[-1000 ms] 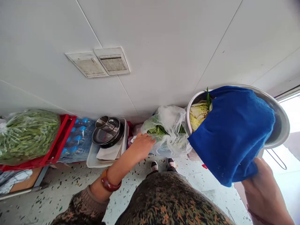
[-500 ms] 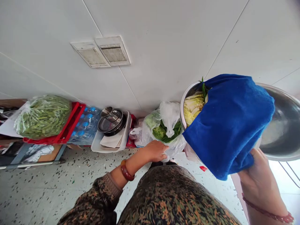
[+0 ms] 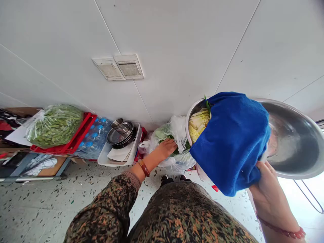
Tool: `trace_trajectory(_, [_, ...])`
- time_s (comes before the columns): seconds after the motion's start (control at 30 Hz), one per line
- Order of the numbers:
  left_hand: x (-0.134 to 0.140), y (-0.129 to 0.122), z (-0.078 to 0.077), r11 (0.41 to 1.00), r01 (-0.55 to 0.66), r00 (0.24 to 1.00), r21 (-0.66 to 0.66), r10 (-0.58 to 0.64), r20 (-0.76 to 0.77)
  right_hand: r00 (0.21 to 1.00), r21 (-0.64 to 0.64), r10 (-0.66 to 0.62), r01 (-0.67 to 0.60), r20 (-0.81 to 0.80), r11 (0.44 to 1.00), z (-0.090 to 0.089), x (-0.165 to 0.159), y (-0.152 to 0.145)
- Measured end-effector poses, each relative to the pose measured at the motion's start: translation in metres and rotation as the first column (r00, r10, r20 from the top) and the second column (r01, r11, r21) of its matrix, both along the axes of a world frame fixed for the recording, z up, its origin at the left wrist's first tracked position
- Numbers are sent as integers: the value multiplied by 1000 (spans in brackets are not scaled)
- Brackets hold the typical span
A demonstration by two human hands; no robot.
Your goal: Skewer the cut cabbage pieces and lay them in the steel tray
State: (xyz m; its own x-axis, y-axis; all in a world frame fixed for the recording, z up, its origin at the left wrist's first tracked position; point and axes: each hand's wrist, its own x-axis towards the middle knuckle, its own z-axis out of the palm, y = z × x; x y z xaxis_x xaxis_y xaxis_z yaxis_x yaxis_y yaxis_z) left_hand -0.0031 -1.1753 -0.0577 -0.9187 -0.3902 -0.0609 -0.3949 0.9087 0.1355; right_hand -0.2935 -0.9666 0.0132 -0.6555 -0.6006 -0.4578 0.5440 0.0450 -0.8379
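My left hand point(image 3: 166, 148) reaches over the mouth of a clear plastic bag point(image 3: 178, 126) of green leafy vegetables point(image 3: 186, 145). Its fingers are stretched out, and the fingertips lie against the leaves and the plastic. With my right hand point(image 3: 264, 180) I grip the lower right corner of a blue cloth point(image 3: 234, 141); the thumb lies on top and the other fingers are hidden. The cloth drapes over most of a metal bowl point(image 3: 188, 126). Pale yellow cabbage point(image 3: 199, 124) and a green chilli pepper point(image 3: 207, 104) show at the bowl's uncovered left side.
A large steel basin point(image 3: 301, 148) stands at the right. Leftward along the wall point(image 3: 177, 44) are a white tub point(image 3: 106, 158) with metal pans point(image 3: 121, 135), bottled water point(image 3: 95, 135) and a bag of green beans point(image 3: 57, 125) on a red crate point(image 3: 87, 123). Speckled floor point(image 3: 83, 195) lies below.
My left hand has moved from the bag's front edge up and in over the greens. My right hand stays on the cloth, and the view has shifted slightly, showing more of the basin.
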Motion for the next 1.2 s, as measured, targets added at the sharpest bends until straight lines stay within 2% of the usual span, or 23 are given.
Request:
trace_trajectory(0.1, [5,2,-16,990,70,997,-123,-65,44,1000,-14,12,-13,-6,1000,-3,-2,3])
trace_trajectory(0.23, [13,10,-37,984,56,994,-172,-39,101,1000,-11,-8,8,-10,1000,-1,-1,3])
trace_trajectory(0.33, [18,14,-38,982,44,994,-185,-24,107,1000,-11,-5,5,-12,1000,2,2,2])
trace_trajectory(0.47, [15,12,-17,996,-6,993,-88,16,118,1000,-2,1,-1,-16,1000,8,12,-7])
trace_trajectory(0.63, [3,2,18,979,-185,982,86,181,56,997,-77,44,-39,66,996,4,32,-37])
trace_trajectory(0.77, [10,-4,42,935,-280,954,218,296,-43,983,-149,146,-129,112,980,-17,53,-68])
trace_trajectory(0.87, [30,-2,58,878,-342,909,334,399,-119,975,-146,175,-155,136,977,-38,70,-92])
trace_trajectory(0.93, [46,4,66,837,-402,877,372,469,-107,972,-139,183,-163,147,977,-52,77,-105])
trace_trajectory(1.0, [61,16,70,812,-437,865,388,498,-68,969,-135,191,-171,158,976,-62,80,-115])
trace_trajectory(1.07, [70,30,68,818,-420,885,393,464,-19,966,-136,202,-181,164,974,-68,80,-121])
trace_trajectory(1.2, [62,51,50,861,-404,906,308,423,7,963,-135,215,-195,161,972,-69,75,-122])
